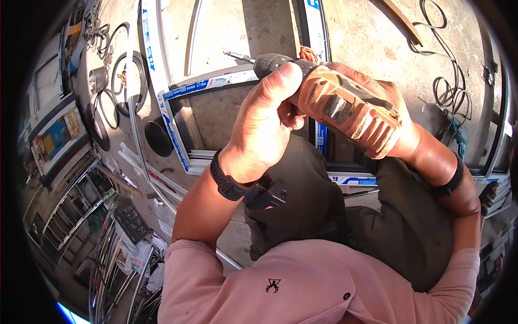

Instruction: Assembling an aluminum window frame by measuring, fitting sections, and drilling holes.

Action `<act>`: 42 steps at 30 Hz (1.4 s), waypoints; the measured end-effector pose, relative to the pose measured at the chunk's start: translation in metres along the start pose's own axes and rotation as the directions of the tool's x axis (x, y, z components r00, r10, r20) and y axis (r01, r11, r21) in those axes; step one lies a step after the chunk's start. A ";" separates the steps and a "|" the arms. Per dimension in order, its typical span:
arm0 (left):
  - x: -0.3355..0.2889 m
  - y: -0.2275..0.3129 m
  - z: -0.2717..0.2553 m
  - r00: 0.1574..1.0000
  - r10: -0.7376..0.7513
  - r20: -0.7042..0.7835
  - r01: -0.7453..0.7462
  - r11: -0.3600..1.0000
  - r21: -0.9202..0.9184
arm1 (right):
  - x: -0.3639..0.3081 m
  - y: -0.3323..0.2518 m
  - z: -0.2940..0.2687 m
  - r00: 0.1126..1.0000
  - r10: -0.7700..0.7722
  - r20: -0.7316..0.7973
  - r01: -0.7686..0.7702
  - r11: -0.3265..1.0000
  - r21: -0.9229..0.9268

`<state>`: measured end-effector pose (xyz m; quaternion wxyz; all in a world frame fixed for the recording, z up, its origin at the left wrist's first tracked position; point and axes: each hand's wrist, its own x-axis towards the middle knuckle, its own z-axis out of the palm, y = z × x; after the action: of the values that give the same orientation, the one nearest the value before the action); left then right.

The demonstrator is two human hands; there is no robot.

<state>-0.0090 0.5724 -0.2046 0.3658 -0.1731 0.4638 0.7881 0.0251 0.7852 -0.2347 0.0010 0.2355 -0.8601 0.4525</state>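
A dusty orange and black cordless drill point(345, 110) is held up in front of me, tilted, with its bit point(238, 56) pointing to the far left. My left hand point(264, 119) grips it near the black chuck point(270, 65), the thumb lying along the chuck's side. Behind the drill body, my right hand point(396, 102) is wrapped around it; most of its fingers are hidden. Beneath the drill lies a window frame point(210, 83) with dark profiles and blue-and-white protective film.
Coiled black cable point(137, 81) and a round black disc point(158, 137) lie to the left. Stacked metal profiles point(102, 254) fill the lower left. On the right are a looped black cord point(450, 81), a teal power tool point(457, 135) and a wooden strip point(402, 21).
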 end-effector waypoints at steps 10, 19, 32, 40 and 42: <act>0.007 0.002 -0.015 0.983 -0.036 0.180 0.043 0.999 -0.030 | -0.003 -0.001 -0.008 0.981 0.148 0.128 -0.159 0.984 0.081; 0.012 -0.002 -0.003 0.996 -0.030 0.086 0.017 0.989 0.150 | -0.009 0.001 -0.013 0.993 0.072 0.094 -0.082 0.991 0.101; 0.013 -0.019 -0.013 0.977 0.004 0.212 0.011 0.997 -0.070 | -0.025 0.003 -0.015 0.956 0.261 0.136 -0.294 0.848 0.440; 0.018 -0.019 -0.002 0.985 -0.020 0.170 -0.002 0.992 0.127 | -0.031 0.002 -0.024 0.922 0.346 0.172 -0.381 0.742 0.552; 0.021 -0.018 -0.008 0.963 -0.070 0.259 0.032 0.988 0.148 | -0.033 0.006 -0.026 0.920 0.347 0.184 -0.392 0.780 0.488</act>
<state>-0.0102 0.5799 -0.2329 0.4558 -0.0521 0.4616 0.7592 0.0465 0.8219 -0.2306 -0.1868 0.0726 -0.7357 0.6470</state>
